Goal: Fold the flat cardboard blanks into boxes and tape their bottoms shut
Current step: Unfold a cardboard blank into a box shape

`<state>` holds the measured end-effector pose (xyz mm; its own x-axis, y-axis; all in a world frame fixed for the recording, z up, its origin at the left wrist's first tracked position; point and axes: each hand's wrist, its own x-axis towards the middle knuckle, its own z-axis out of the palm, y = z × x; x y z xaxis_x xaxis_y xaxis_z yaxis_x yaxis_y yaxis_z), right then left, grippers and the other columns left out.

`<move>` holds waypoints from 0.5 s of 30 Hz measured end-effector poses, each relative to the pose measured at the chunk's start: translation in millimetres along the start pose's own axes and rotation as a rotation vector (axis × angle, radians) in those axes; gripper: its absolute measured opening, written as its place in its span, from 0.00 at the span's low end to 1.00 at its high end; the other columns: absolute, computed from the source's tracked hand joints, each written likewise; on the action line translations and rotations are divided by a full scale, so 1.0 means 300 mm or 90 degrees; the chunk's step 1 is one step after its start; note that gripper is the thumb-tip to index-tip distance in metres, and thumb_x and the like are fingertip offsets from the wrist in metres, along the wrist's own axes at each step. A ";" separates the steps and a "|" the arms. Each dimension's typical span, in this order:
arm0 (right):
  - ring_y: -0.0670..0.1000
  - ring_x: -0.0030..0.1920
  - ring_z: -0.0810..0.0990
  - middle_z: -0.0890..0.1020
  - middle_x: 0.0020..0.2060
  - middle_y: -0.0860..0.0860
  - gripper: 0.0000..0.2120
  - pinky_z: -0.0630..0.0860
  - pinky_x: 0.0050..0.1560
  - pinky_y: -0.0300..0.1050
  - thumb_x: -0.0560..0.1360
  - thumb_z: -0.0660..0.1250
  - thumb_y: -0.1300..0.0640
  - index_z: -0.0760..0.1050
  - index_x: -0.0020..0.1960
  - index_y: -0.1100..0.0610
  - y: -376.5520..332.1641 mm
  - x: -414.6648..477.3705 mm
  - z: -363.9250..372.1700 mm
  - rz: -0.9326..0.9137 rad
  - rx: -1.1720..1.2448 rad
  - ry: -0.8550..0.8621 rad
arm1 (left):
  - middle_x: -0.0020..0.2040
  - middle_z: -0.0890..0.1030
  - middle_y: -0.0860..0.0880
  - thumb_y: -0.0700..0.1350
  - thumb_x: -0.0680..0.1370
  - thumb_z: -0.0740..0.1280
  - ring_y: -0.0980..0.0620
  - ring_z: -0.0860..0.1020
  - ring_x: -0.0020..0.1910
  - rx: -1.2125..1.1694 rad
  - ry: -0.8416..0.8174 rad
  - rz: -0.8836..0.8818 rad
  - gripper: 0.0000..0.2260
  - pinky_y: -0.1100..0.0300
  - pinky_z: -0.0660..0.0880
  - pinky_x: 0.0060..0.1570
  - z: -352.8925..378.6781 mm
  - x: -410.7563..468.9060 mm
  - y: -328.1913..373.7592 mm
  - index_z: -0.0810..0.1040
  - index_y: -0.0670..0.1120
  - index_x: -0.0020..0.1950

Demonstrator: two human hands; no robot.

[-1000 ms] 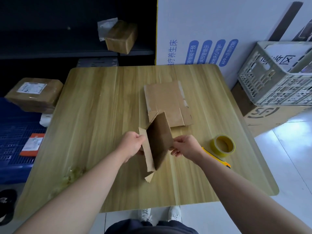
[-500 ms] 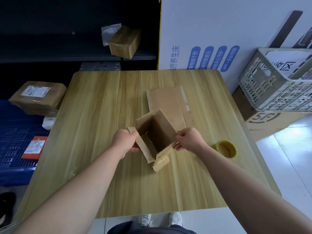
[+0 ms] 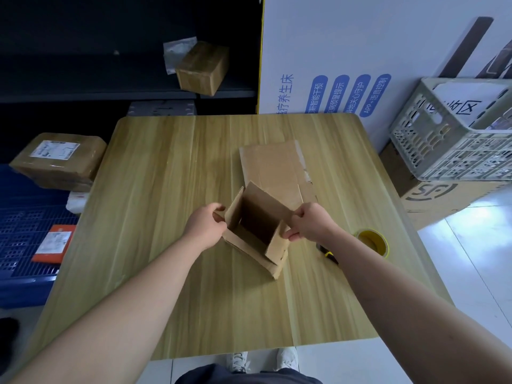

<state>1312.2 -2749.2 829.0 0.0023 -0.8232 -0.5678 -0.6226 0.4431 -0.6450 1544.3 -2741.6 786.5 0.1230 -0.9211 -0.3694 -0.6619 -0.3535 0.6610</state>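
Observation:
A small brown cardboard box (image 3: 250,246) stands opened into a square tube on the wooden table (image 3: 155,217), its dark inside facing up. My left hand (image 3: 206,227) grips its left wall. My right hand (image 3: 307,221) pinches its right wall near the top edge. Just behind the box, a flat cardboard blank (image 3: 273,170) lies on the table. A yellow roll of tape (image 3: 372,242) sits to the right of my right forearm. A yellow-and-black cutter (image 3: 329,254) peeks out from under that forearm.
A grey plastic crate (image 3: 448,134) sits on a printed carton to the right of the table. Taped parcels lie at the left (image 3: 59,159) and on a dark shelf behind (image 3: 202,67). A blue pallet (image 3: 25,245) lies on the floor left.
The blank has been pushed from a nearly flat, tilted shape into an open square tube standing on the table. Both hands stayed on its sides and moved slightly apart.

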 end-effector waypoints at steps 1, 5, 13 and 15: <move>0.45 0.31 0.83 0.86 0.38 0.57 0.14 0.66 0.20 0.30 0.79 0.54 0.65 0.67 0.36 0.57 0.002 0.000 -0.002 0.002 0.006 0.009 | 0.53 0.79 0.49 0.38 0.77 0.64 0.50 0.79 0.40 0.020 -0.006 0.009 0.20 0.61 0.72 0.32 0.002 -0.005 0.000 0.72 0.49 0.68; 0.46 0.33 0.84 0.86 0.38 0.56 0.10 0.68 0.21 0.31 0.80 0.54 0.63 0.68 0.42 0.57 0.029 0.019 0.010 0.018 0.023 0.017 | 0.60 0.77 0.48 0.39 0.77 0.64 0.49 0.79 0.41 0.060 -0.042 0.037 0.25 0.57 0.77 0.36 0.024 -0.026 0.025 0.65 0.51 0.74; 0.49 0.36 0.85 0.85 0.34 0.54 0.06 0.81 0.51 0.46 0.80 0.56 0.62 0.72 0.51 0.59 0.078 0.064 0.027 0.020 0.096 0.033 | 0.72 0.70 0.47 0.46 0.81 0.63 0.47 0.71 0.68 0.081 0.015 0.101 0.23 0.56 0.70 0.62 0.064 -0.033 0.040 0.64 0.47 0.75; 0.50 0.35 0.84 0.85 0.34 0.55 0.05 0.82 0.49 0.47 0.81 0.57 0.62 0.71 0.53 0.59 0.088 0.066 0.026 0.028 0.142 0.039 | 0.67 0.76 0.49 0.44 0.80 0.63 0.49 0.77 0.59 0.076 0.034 0.129 0.19 0.60 0.73 0.53 0.062 -0.031 0.034 0.70 0.47 0.71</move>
<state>1302.0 -2751.1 796.6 -0.0720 -0.8187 -0.5697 -0.4334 0.5402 -0.7214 1522.7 -2733.7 784.4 0.0165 -0.9796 -0.2001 -0.7597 -0.1424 0.6344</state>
